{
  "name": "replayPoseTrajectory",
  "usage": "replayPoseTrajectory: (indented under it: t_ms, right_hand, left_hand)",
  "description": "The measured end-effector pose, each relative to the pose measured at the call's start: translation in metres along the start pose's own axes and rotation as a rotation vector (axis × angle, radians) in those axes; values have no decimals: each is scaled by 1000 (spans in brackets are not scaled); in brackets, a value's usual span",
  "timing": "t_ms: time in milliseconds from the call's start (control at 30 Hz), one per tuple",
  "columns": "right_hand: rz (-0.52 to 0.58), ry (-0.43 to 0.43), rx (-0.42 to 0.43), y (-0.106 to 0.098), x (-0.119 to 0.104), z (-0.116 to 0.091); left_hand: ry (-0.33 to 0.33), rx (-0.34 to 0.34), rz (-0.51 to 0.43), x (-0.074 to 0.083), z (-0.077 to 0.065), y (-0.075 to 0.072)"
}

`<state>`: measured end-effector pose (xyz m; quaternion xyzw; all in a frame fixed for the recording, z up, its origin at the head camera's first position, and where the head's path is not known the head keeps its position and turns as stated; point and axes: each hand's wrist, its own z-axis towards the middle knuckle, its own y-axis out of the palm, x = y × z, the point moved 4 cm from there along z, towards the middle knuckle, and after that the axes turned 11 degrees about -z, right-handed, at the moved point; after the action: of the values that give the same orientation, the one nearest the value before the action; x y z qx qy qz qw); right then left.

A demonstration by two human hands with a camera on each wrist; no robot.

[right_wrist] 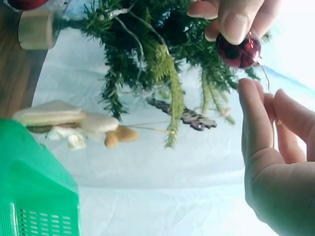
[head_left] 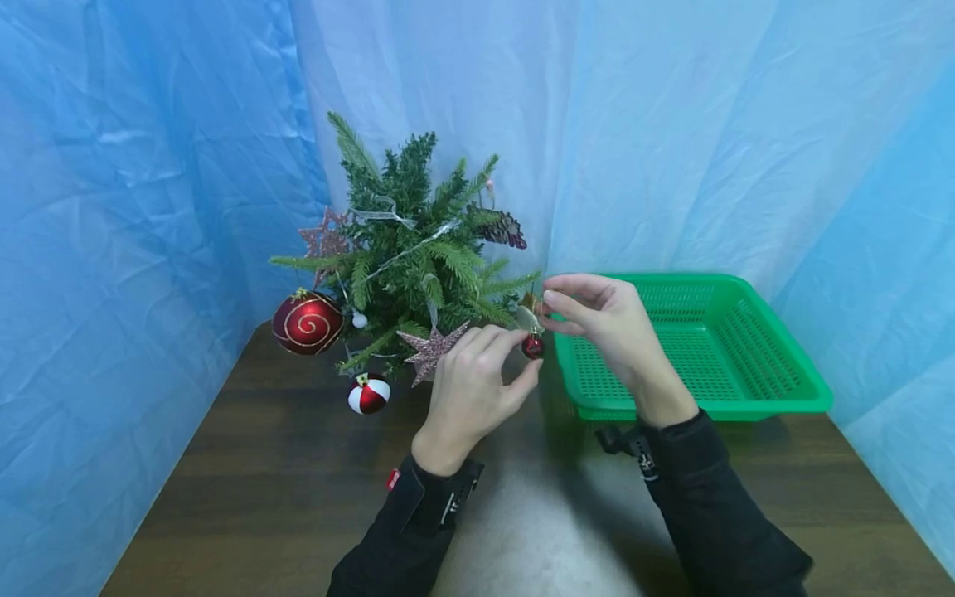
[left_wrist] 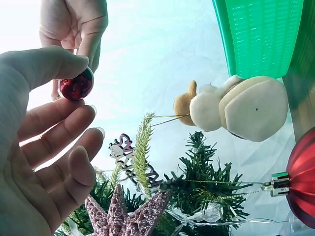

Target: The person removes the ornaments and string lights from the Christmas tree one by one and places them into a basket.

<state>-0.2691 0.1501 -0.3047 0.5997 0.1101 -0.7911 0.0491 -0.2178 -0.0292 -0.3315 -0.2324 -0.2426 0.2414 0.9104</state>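
1. The left hand (head_left: 473, 381) is pinching a red bauble (head_left: 533, 346) at 4 o'clock from the tree (head_left: 418, 249), covering part of it.
2. The right hand (head_left: 604, 319) is pinching the bauble's thread (right_wrist: 266, 74), which is barely showing.
3. A white figure (left_wrist: 256, 108) is hanging nearby, partly hiding behind them in the head view.
4. The right wrist is hiding part of the basket (head_left: 709, 407), toward 3 o'clock.
5. A cut-out (left_wrist: 130, 157) is showing letter-like shapes, unreadable; a sleeve's red tag (head_left: 393, 478) is appearing too small.
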Motion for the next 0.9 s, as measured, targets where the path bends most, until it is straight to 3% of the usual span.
replayPoseTrajectory:
  t_ms: [367,567,700,900]
  right_hand:
    - [4,-12,-27,-4,-14,5]
    - [18,-34,-34,-11,-21,9]
    - [45,-60,-15,-27,-23,16]
    - [61,-10,31,-63,-16,28]
  left_hand:
    - [2,22,-57,0,2,4]
    - [-36,33,-76,1,1,12]
    - [-33,-4,-60,3,-1,20]
    - [68,-119,-49,16,-8,42]
